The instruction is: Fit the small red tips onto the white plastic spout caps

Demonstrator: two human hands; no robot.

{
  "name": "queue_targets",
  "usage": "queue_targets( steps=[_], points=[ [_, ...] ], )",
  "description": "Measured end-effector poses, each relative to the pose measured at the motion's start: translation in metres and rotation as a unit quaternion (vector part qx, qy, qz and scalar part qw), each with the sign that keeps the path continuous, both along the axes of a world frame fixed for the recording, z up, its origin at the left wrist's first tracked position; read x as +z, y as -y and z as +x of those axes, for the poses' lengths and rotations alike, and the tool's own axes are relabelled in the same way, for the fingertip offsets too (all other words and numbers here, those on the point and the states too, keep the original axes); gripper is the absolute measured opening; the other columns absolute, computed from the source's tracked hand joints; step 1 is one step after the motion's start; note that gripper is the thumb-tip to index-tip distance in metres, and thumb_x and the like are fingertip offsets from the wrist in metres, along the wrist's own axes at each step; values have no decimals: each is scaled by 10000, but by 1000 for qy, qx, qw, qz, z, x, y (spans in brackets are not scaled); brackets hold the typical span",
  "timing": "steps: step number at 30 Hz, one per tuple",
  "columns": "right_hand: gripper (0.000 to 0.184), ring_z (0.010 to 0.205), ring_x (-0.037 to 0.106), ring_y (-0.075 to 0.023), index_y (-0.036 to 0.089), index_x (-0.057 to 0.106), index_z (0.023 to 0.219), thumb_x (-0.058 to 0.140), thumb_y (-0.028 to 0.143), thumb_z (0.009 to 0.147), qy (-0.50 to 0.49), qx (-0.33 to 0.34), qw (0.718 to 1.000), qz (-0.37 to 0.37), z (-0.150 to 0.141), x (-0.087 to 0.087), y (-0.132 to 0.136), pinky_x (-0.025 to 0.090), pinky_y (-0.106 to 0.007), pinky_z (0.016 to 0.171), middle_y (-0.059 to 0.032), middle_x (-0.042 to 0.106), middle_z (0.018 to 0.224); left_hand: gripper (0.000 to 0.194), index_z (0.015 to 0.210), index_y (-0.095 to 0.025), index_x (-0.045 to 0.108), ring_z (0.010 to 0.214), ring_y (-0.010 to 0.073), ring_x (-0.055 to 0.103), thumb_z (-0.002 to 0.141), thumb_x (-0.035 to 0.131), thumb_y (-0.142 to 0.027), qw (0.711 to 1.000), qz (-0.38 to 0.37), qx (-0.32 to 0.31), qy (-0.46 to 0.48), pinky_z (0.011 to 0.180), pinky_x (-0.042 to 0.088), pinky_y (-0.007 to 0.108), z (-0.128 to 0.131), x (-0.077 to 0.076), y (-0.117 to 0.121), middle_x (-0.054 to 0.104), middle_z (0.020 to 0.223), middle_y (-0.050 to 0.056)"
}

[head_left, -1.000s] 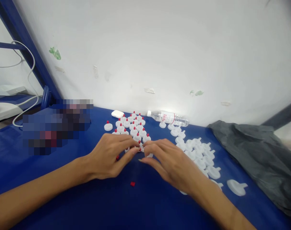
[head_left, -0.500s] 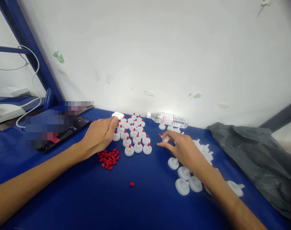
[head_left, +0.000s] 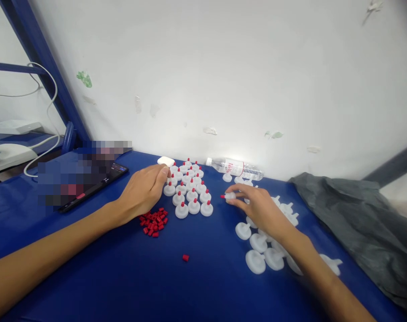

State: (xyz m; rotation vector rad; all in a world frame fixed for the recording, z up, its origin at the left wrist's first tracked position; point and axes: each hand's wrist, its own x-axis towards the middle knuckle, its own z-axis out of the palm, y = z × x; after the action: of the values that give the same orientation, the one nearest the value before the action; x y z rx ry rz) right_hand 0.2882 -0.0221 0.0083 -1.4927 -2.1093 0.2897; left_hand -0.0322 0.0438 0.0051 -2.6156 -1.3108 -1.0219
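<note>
My right hand pinches a white nozzle cap with a red tip just above the table, its tip pointing left. My left hand is closed at the left edge of a group of upright white nozzle caps with red tips. Its fingertips are hidden behind the thumb, so what they hold, if anything, does not show. Close below that hand is a pile of small red tips. A single red tip lies nearer me. White nozzle caps without red tips are scattered under and around my right forearm.
Against the wall lies a clear plastic bottle. A white rounded object sits behind my left hand. At left rests a dark phone, partly blurred out. Dark grey cloth covers the table's right side. A white cable hangs at far left.
My left hand has shifted slightly right, and the nearest red-tipped caps at the group's left edge have moved right too. In my right hand the nozzle cap has turned to lie more level.
</note>
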Motion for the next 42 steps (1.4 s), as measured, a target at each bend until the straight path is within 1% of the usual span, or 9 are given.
queue_targets(
  steps=[4, 8, 13, 17, 22, 30, 34, 37, 42],
  points=[
    [143, 841, 778, -248, 263, 662, 964, 677, 405, 955, 33, -64, 997, -39, 7, 0, -2, 577, -384, 800, -22, 819, 1016, 508, 1054, -177, 683, 1041, 323, 510, 1082, 216, -378, 996, -16, 87, 14, 1000, 455, 557, -1, -1, -5, 639, 1114, 141],
    [192, 860, 758, -271, 256, 680, 920, 662, 440, 972, 97, -90, 990, -44, 11, -2, -3, 552, -398, 804, -27, 803, 931, 548, 1277, -160, 630, 1145, 376, 487, 1074, 202, -435, 988, -77, 135, 26, 1039, 425, 662, -1, -6, -8, 502, 1239, 176],
    [347, 1053, 716, -279, 251, 734, 1071, 477, 484, 1074, 123, -18, 992, -7, 11, -2, -4, 524, -465, 970, -66, 786, 1096, 576, 1310, -207, 587, 1084, 315, 578, 1089, 156, -519, 979, -168, 106, 41, 1014, 499, 596, -1, -13, -7, 492, 1127, 100],
    [497, 1109, 679, -296, 219, 760, 1046, 357, 503, 1108, 150, -28, 988, 0, 9, -5, -5, 508, -501, 1002, -102, 768, 1097, 598, 1360, -229, 533, 1101, 263, 591, 1098, 98, -546, 977, -189, 69, 67, 1045, 503, 523, 2, -11, -5, 488, 1149, 72],
    [481, 1397, 553, -278, 315, 598, 1473, 318, 490, 1123, 147, -16, 989, 21, 4, -9, 0, 425, -509, 1165, -60, 656, 1464, 588, 1377, -229, 531, 1069, 244, 576, 1110, 96, -521, 977, -191, 49, 82, 1023, 499, 498, 3, -9, -3, 484, 1145, 58],
    [517, 1384, 570, -300, 225, 732, 1270, 276, 429, 1133, 181, -65, 980, 53, 11, -11, -3, 406, -532, 1180, -107, 695, 1400, 542, 1346, -229, 568, 1026, 248, 573, 1120, 149, -489, 984, -150, 41, 88, 988, 467, 505, 1, -9, -2, 500, 1137, 54],
    [523, 1306, 603, -321, 212, 731, 1231, 256, 405, 1131, 214, -104, 965, 106, 12, -10, -4, 425, -553, 1122, -125, 720, 1335, 443, 1165, -186, 607, 1070, 245, 530, 1120, 204, -363, 992, -81, -2, 92, 973, 441, 450, 2, -3, -1, 542, 1111, 65],
    [511, 1127, 662, -316, 203, 748, 1100, 276, 397, 1123, 247, -136, 952, 117, 11, 3, -1, 472, -509, 1002, -129, 774, 1124, 352, 869, -212, 560, 869, 224, 490, 1086, 298, -299, 995, -31, -72, 64, 840, 430, 405, 2, 4, 4, 545, 874, 25],
    [596, 628, 646, -227, 213, 743, 840, 304, 511, 1113, 302, -146, 942, 13, 9, 26, 7, 462, -383, 731, -62, 720, 657, 306, 648, -267, 473, 658, 221, 426, 951, 488, -308, 963, 18, -263, -57, 686, 402, 410, 9, 8, 30, 522, 641, 0]
  ],
)
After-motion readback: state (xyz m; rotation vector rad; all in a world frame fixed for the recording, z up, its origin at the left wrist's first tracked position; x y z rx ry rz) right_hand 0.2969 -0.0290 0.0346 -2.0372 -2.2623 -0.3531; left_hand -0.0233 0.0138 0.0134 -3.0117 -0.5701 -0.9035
